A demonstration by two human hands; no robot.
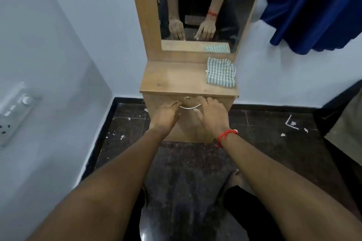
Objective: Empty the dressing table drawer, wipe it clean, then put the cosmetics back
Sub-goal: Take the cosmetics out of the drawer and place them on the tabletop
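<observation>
A small wooden dressing table (176,79) stands against the wall with a tall mirror (197,6) above it. Its drawer front (188,129) is closed, with a curved metal handle (190,106) below a round lock (188,98). My left hand (166,116) reaches the handle's left end, fingertips touching it. My right hand (212,114) rests at the handle's right end, fingers curled over the drawer's top edge. A folded green-and-white checked cloth (221,71) lies on the tabletop's right side. No cosmetics are visible.
White walls flank the table, with a switchboard (15,111) on the left wall. A blue curtain (321,6) hangs at the upper right. The dark tiled floor (264,123) is littered with white scraps. My foot (236,178) shows below.
</observation>
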